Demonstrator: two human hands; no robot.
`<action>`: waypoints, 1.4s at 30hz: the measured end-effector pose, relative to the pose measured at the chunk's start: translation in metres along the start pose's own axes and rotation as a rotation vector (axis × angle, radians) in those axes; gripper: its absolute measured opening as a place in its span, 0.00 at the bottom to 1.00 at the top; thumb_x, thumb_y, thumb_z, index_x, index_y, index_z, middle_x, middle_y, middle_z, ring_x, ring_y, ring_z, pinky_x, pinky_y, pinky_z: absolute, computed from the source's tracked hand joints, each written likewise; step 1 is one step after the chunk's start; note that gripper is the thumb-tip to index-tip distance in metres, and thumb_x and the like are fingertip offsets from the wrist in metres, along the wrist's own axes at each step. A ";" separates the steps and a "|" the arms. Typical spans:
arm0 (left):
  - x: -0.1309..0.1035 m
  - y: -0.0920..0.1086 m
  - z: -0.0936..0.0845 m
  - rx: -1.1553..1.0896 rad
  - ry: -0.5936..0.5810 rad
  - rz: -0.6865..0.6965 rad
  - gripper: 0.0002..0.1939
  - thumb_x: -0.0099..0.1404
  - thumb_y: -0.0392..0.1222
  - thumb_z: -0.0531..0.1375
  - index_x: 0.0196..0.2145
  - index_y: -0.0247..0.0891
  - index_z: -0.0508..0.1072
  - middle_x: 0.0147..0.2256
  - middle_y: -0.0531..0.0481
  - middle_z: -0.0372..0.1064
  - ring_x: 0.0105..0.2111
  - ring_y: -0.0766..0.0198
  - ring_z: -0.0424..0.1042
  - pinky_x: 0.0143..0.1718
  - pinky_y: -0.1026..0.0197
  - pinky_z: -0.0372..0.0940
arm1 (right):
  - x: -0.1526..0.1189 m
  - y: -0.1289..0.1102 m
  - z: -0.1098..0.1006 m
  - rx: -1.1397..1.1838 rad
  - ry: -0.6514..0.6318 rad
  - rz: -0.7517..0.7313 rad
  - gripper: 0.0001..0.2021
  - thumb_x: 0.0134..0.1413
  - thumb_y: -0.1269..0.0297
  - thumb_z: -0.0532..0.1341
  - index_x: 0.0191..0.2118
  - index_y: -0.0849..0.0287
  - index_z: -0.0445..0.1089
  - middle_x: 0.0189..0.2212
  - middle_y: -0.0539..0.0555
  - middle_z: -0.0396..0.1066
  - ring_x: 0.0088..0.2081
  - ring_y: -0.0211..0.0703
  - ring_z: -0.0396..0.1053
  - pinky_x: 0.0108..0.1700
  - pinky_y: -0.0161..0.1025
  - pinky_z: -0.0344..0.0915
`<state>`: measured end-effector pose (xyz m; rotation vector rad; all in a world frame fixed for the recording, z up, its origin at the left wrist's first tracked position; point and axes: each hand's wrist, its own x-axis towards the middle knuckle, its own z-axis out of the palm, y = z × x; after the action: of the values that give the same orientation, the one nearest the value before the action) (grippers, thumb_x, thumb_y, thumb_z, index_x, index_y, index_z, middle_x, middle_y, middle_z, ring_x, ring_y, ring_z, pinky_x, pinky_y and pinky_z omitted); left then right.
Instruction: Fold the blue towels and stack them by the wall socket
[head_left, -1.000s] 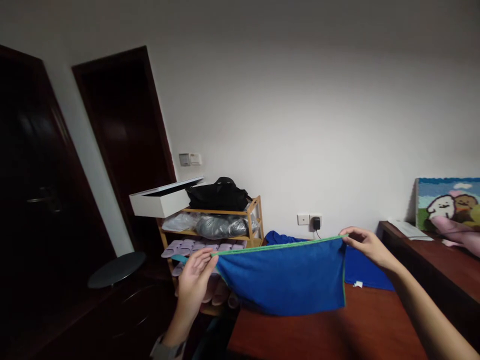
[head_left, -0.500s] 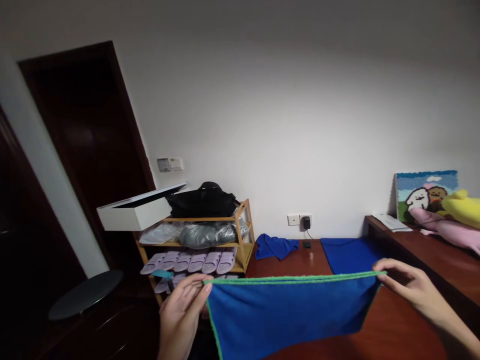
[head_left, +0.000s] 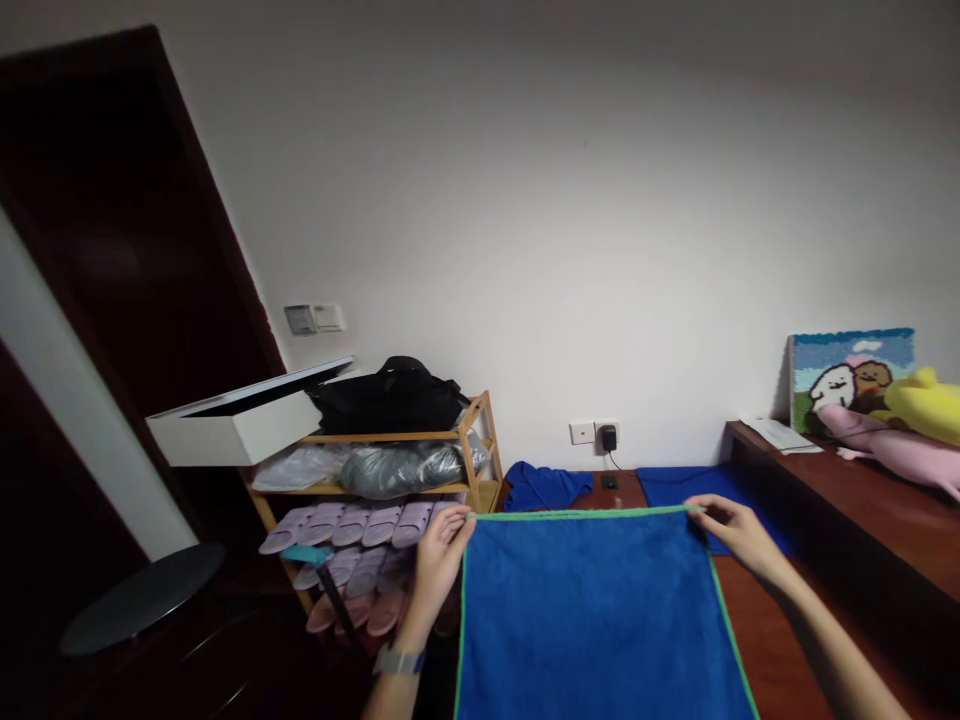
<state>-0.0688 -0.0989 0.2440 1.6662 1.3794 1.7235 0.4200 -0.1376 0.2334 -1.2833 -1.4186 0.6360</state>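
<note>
White on the far left, the box [head_left: 255,435] overhangs the end of the rack [head_left: 474,450], with the black bag [head_left: 390,400] just beside it and lilac slippers [head_left: 351,526] on the shelves below.

The left hand [head_left: 441,548], a band [head_left: 397,661] at its wrist, is in front of the rack. Its fingers pinch the cloth's upper left corner from the edge. That is a good hold: a small grip right at the corner leaves the green hem free, and a straight wrist helps the corner stay square.

In the middle hangs the blue cloth [head_left: 600,615], stretched between both hands in front of the bench [head_left: 761,610]. The hem runs almost level, its right end a touch higher; lowering that side slightly would true it. The line looks doubled in places, so I would line up the layers there, if there are two. Even, gentle outward tension suits soft fabric like this; too much would pull the corners out of shape. The lower end runs out of view, so whether it touches anything cannot be told.

Behind the cloth lie a crumpled blue rag [head_left: 546,487] and, farther right, a flat blue sheet [head_left: 667,485].

The right hand [head_left: 731,530] pinches the opposite corner between thumb and fingers, its arm reaching in over the bench. Matching the left grip in height and firmness is the main care here.
</note>
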 end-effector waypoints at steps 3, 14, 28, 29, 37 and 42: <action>0.012 -0.047 0.036 0.175 -0.036 -0.008 0.21 0.64 0.59 0.59 0.43 0.40 0.76 0.45 0.39 0.80 0.48 0.48 0.80 0.54 0.43 0.73 | 0.035 0.036 0.046 -0.188 0.046 0.111 0.25 0.50 0.40 0.63 0.41 0.57 0.80 0.38 0.59 0.82 0.43 0.55 0.78 0.49 0.49 0.74; -0.131 -0.146 0.073 0.779 -0.634 0.175 0.24 0.75 0.52 0.51 0.63 0.49 0.73 0.68 0.50 0.63 0.68 0.50 0.61 0.69 0.43 0.58 | -0.120 0.147 0.195 -0.678 -0.135 0.139 0.29 0.64 0.49 0.48 0.65 0.50 0.69 0.67 0.56 0.66 0.70 0.60 0.59 0.71 0.58 0.54; -0.220 -0.093 0.078 1.099 -0.804 -0.105 0.31 0.70 0.52 0.53 0.68 0.43 0.67 0.67 0.36 0.64 0.65 0.38 0.66 0.61 0.38 0.64 | -0.059 0.154 0.134 -0.767 -0.587 -0.044 0.30 0.67 0.49 0.49 0.72 0.45 0.57 0.74 0.50 0.49 0.76 0.53 0.41 0.75 0.58 0.37; -0.221 -0.087 0.081 1.087 -0.791 -0.075 0.29 0.70 0.50 0.53 0.65 0.43 0.70 0.64 0.37 0.69 0.62 0.40 0.69 0.60 0.39 0.65 | -0.055 0.154 0.136 -0.822 -0.557 -0.026 0.31 0.67 0.51 0.50 0.73 0.48 0.57 0.75 0.51 0.49 0.76 0.54 0.41 0.75 0.59 0.37; -0.139 -0.117 0.094 0.976 -0.739 0.237 0.25 0.76 0.51 0.51 0.66 0.45 0.69 0.69 0.46 0.62 0.69 0.51 0.59 0.71 0.44 0.54 | -0.103 0.180 0.200 -1.058 -0.170 0.358 0.35 0.70 0.48 0.42 0.75 0.59 0.49 0.76 0.57 0.43 0.75 0.64 0.40 0.73 0.62 0.41; -0.135 -0.155 0.091 1.062 -0.686 0.126 0.28 0.76 0.54 0.50 0.71 0.53 0.60 0.72 0.51 0.53 0.71 0.50 0.54 0.70 0.40 0.53 | -0.072 0.186 0.191 -1.039 -0.267 0.286 0.35 0.70 0.48 0.41 0.76 0.58 0.45 0.77 0.56 0.40 0.76 0.57 0.36 0.75 0.58 0.35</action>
<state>-0.0097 -0.1035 0.0269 2.5298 1.9232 0.2267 0.2995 -0.1030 -0.0127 -2.3012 -1.8945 0.2218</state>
